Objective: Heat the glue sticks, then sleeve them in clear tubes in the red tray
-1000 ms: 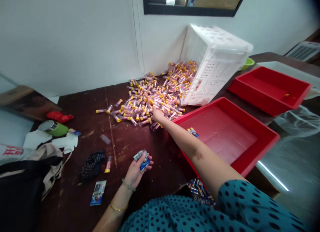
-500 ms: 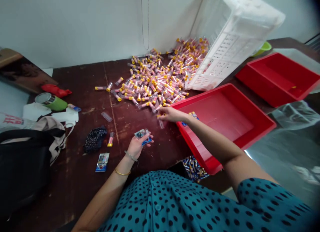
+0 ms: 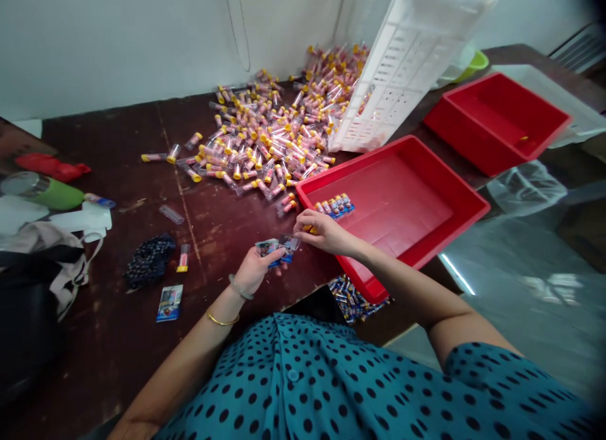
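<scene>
Near the front edge of the counter (image 3: 118, 339), the left hand (image 3: 253, 269) is curled, fingers pinching a small blue card packet (image 3: 271, 249), palm turned up, wrist bent and forearm reaching in from the lower left. The right hand (image 3: 322, 231) meets it just to the right, fingers pressed together on a small clear tube (image 3: 290, 242) whose end touches the packet; the right forearm crosses the near corner of the nearer red tray (image 3: 466, 203). A few packed tubes (image 3: 335, 206) lie in that tray's near left corner. Another card packet (image 3: 169, 302) lies flat toward the left. Farther back, a pile of yellow-capped tubes (image 3: 269, 137) spreads to the rear edge, beside a tipped white crate (image 3: 402, 74). A second red tray (image 3: 497, 121) sits at the far right.
</scene>
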`<state>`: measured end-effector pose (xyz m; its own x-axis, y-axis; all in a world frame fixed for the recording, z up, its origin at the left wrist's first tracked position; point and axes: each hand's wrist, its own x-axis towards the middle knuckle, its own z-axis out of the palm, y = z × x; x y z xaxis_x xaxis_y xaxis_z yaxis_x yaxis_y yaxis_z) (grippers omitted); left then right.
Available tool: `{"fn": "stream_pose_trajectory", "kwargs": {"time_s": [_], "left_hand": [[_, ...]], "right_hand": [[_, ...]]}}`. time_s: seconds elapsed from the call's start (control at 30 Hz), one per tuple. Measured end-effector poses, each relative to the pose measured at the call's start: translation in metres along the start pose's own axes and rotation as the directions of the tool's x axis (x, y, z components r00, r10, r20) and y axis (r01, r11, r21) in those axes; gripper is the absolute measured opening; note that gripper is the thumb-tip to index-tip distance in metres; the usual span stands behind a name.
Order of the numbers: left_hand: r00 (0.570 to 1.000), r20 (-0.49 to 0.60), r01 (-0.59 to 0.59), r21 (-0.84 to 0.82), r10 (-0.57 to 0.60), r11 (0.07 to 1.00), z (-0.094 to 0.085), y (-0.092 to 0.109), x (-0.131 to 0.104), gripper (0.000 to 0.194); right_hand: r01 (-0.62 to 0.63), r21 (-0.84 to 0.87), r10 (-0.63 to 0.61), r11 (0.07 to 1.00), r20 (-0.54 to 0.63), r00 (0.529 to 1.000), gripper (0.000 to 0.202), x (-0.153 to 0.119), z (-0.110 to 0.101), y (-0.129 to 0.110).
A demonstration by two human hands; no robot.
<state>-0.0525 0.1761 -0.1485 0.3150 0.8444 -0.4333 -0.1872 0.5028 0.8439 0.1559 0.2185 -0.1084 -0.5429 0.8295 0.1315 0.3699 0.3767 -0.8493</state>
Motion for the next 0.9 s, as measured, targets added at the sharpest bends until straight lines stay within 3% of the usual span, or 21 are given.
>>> {"fn": "stream_pose_trajectory", "kwargs": {"time_s": [0.1,0.23,0.4,0.6,0.77,0.9], "left_hand": [[1.000,0.000,0.023,-0.006,-0.023,1.000,0.000,0.001,0.001,0.032],[0.999,0.000,0.032,0.033,-0.032,0.999,0.004,0.000,0.004,0.032],[0.998,0.057,0.023,0.085,-0.028,0.996,0.015,0.002,0.005,0.029],[0.997,0.068,0.020,0.097,-0.027,0.995,0.023,0.003,0.007,0.028],[0.995,0.097,0.025,0.099,-0.035,0.995,0.025,0.000,0.008,0.028],[0.994,0.087,0.056,0.066,-0.062,0.996,0.034,-0.003,0.008,0.031]], "right_hand": [[-0.047,0.064,0.049,0.997,-0.043,0.998,0.012,-0.008,-0.018,0.001],[-0.200,0.346,0.271,0.917,-0.169,0.948,0.022,-0.018,-0.040,0.006],[-0.244,0.519,0.335,0.819,-0.088,0.938,0.028,-0.026,-0.048,0.003],[-0.269,0.551,0.348,0.790,-0.042,0.936,0.029,-0.029,-0.043,-0.002],[-0.221,0.504,0.272,0.835,-0.028,0.962,0.028,-0.033,-0.043,-0.004],[-0.092,0.320,0.154,0.943,-0.174,0.973,0.026,-0.039,-0.039,-0.003]]}}
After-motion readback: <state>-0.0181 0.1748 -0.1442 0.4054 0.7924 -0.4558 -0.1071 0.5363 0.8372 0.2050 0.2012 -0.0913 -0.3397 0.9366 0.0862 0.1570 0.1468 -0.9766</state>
